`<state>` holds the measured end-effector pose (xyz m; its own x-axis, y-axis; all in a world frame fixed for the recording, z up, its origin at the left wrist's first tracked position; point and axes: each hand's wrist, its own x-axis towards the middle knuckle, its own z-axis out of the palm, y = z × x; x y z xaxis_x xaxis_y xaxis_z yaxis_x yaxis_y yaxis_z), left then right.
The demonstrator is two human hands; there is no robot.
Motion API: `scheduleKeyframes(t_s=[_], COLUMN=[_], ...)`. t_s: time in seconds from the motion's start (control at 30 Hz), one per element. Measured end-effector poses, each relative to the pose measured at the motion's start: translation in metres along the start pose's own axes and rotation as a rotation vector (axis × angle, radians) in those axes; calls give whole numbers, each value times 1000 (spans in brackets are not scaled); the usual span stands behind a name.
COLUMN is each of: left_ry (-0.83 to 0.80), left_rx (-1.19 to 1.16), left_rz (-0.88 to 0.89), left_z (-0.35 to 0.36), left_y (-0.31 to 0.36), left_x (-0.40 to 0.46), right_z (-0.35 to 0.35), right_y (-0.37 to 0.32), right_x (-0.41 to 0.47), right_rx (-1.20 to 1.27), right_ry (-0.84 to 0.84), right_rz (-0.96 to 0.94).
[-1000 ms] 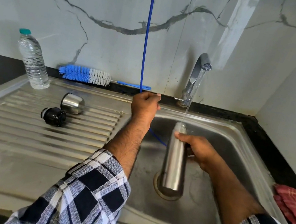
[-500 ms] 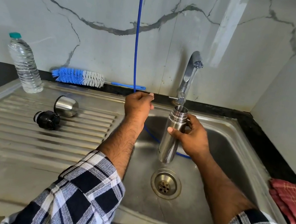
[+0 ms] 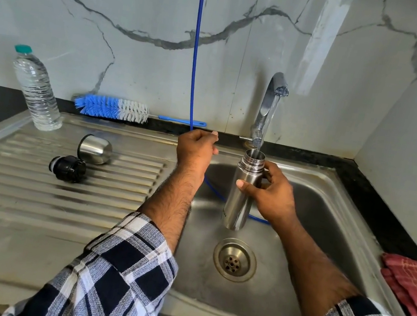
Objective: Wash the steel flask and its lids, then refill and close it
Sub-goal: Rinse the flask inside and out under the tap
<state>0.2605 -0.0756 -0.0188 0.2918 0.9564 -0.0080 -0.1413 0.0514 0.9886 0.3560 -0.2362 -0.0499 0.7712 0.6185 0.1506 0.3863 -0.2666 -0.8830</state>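
Under the tap (image 3: 270,105), our right hand (image 3: 273,194) clamps the flask (image 3: 241,190) upright in the stream; our left hand (image 3: 196,150) pinches the blue hose (image 3: 196,47).

One steel flask (image 3: 240,197) sits in the right-hand fingers (image 3: 267,170). Left of the left-hand fingers (image 3: 211,142) lie two lids, a steel cup (image 3: 95,149) and a black stopper (image 3: 68,168), one plastic bottle (image 3: 36,90) and one brush (image 3: 112,108). One tap (image 3: 269,104) stands behind the right fingers, one drain (image 3: 235,259) lies below them, and one red cloth (image 3: 414,291) is far to their right.

Brushed steel flask (image 3: 240,198) gleams; sink (image 3: 335,204) dull stainless, ridged at left; glossy marbled wall (image 3: 142,12); red woven cloth (image 3: 415,289) at right.
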Motion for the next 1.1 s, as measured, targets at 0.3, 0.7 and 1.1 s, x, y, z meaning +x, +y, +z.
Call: scheduleKeyframes(t_s=[0.3,0.7,1.1], left_ry=[-9,-39,-52], left_rx=[-26,-101,-83], left_rz=[-24,-55,-27], left_z=[0,-1,-3], left_y=[1,1,14], left_x=[1,4,-1], right_z=[-17,18,0], right_y=[-3,-16,-28], right_x=[0,-29,-13], right_rx=[-400,-1408,-1032], right_ry=[-17,-379,-216], right_rz=[-83,-255,-81])
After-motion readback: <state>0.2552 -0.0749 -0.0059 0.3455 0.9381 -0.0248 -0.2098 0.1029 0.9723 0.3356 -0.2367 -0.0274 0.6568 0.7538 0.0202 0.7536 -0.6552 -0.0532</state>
